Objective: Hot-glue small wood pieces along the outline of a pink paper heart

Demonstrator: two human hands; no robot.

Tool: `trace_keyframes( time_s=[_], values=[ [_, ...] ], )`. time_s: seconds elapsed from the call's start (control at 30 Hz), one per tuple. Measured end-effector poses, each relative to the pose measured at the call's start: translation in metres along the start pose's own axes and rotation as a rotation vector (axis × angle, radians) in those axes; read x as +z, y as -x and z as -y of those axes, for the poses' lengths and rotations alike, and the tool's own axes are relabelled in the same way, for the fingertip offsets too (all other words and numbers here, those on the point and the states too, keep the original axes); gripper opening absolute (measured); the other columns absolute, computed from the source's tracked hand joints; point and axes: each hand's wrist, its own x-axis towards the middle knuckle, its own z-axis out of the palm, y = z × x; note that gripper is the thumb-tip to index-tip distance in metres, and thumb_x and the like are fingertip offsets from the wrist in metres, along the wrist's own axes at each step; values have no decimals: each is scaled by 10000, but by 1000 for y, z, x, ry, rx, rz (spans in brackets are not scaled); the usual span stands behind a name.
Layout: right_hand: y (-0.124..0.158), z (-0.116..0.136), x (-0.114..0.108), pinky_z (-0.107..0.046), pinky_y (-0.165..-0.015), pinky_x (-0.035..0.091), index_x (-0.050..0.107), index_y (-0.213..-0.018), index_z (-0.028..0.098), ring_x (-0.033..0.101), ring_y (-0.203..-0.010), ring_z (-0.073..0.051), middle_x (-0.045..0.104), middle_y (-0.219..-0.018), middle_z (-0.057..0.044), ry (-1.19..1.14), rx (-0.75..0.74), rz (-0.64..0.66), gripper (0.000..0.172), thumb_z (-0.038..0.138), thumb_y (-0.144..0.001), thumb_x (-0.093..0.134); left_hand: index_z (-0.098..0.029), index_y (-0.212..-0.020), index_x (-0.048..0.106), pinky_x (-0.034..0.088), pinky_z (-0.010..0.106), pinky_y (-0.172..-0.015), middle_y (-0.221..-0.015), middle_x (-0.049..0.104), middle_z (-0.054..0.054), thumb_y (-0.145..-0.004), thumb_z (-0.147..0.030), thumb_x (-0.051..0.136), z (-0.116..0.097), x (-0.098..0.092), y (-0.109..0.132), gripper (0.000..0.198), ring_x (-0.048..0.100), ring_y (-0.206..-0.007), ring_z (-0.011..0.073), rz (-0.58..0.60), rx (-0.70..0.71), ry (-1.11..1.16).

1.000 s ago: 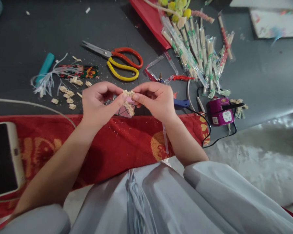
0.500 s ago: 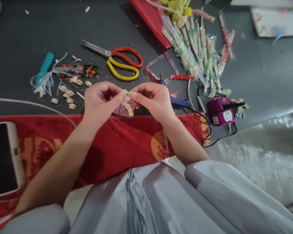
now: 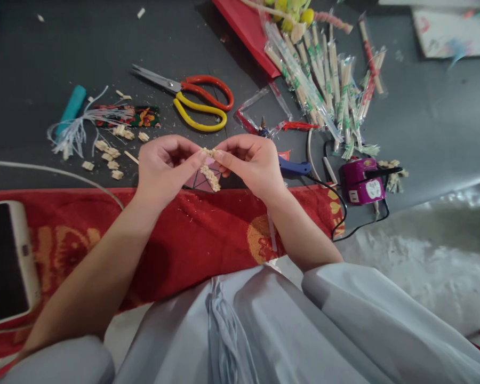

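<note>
Between both thumbs and fingertips I pinch a knobbly, cream-coloured strip of small woody pieces (image 3: 211, 177). My left hand (image 3: 166, 165) grips its upper end from the left, and my right hand (image 3: 250, 162) grips it from the right. The strip's lower end hangs down over a pink card with dark lines (image 3: 198, 183). Fingers behind the strip are partly hidden. Scissors (image 3: 202, 101) with red and yellow handles lie just beyond my hands. Loose chopped wooden bits (image 3: 111, 153) are scattered left of my left hand. A blue glue gun (image 3: 294, 166) lies beside my right hand.
A red towel (image 3: 208, 234) covers the table's near edge, with a phone (image 3: 8, 261) on its left. Wrapped chopsticks (image 3: 320, 80) are heaped at the back right. A purple box with a black cord (image 3: 362, 181) stands near the right edge. A teal roll (image 3: 71, 109) lies left.
The lower end of the strip has swung slightly to the right. Both hands keep their pinch in nearly the same place.
</note>
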Motion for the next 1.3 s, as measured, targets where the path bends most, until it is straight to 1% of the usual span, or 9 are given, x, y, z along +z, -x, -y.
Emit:
trace_keyframes(
  time_s=[0.13, 0.3, 0.53, 0.73, 0.87, 0.97, 1.07, 1.17, 1.3],
  values=[
    [0, 0, 1, -221, -562, 559, 693, -833, 171, 590, -550, -64, 658, -667, 43, -3, 5, -13, 497, 655, -751, 773, -236, -705, 739, 411, 211, -458, -632, 679, -23, -714, -441, 878, -2, 0, 1, 248, 549, -499, 71, 5, -17, 3],
    [0, -1, 0, -221, -578, 569, 697, -855, 169, 606, -579, -68, 663, -688, 36, 22, 8, -3, 494, 653, -774, 755, -231, -676, 743, 389, 211, -455, -606, 687, -33, -683, -367, 866, -2, 2, 0, 183, 535, -481, 64, -25, -5, 22],
    [1, -2, -1, -243, -598, 594, 703, -856, 162, 629, -615, -89, 685, -726, 4, 43, 16, -3, 491, 645, -782, 755, -243, -702, 748, 388, 255, -467, -634, 685, -26, -712, -408, 878, 1, 0, 1, 210, 548, -511, 80, 11, -19, 8],
    [0, -2, 0, -223, -566, 580, 697, -838, 165, 612, -579, -75, 677, -700, 16, 40, 11, -6, 518, 670, -748, 770, -260, -705, 755, 395, 238, -459, -640, 685, -21, -714, -437, 888, 0, 0, 2, 222, 548, -515, 82, 10, -30, 2],
    [-1, -2, -1, -222, -561, 569, 708, -848, 166, 605, -576, -73, 672, -695, 20, 40, 20, -9, 511, 666, -759, 762, -253, -678, 757, 434, 209, -451, -626, 685, -25, -652, -507, 918, -1, 3, 1, 301, 571, -513, 76, -23, -39, 58],
    [-1, -4, -6, -227, -590, 568, 732, -906, 170, 619, -617, -79, 686, -740, 14, 65, 14, -9, 476, 629, -785, 759, -254, -662, 771, 452, 192, -423, -607, 686, -28, -576, -525, 948, -2, 5, -1, 336, 585, -490, 77, -65, -73, 124],
    [-1, -7, -11, -245, -669, 575, 747, -1018, 189, 649, -723, -99, 707, -838, 3, 154, -55, 11, 441, 583, -819, 752, -263, -683, 790, 459, 202, -391, -610, 699, -19, -562, -521, 956, -1, 4, -2, 330, 572, -453, 85, -53, -119, 159],
    [-1, -7, -15, -263, -749, 573, 744, -1121, 226, 662, -854, -124, 720, -961, -9, 273, -171, 80, 394, 525, -864, 734, -273, -700, 799, 461, 225, -384, -618, 710, -6, -592, -482, 953, 0, 1, -2, 281, 567, -445, 99, -13, -132, 141],
    [0, -6, -18, -283, -812, 568, 742, -1170, 246, 658, -930, -138, 721, -1036, -31, 388, -296, 165, 355, 493, -921, 688, -279, -692, 799, 469, 225, -408, -622, 718, -7, -584, -460, 962, 2, -3, -3, 267, 595, -478, 107, 19, -115, 139]
  ],
)
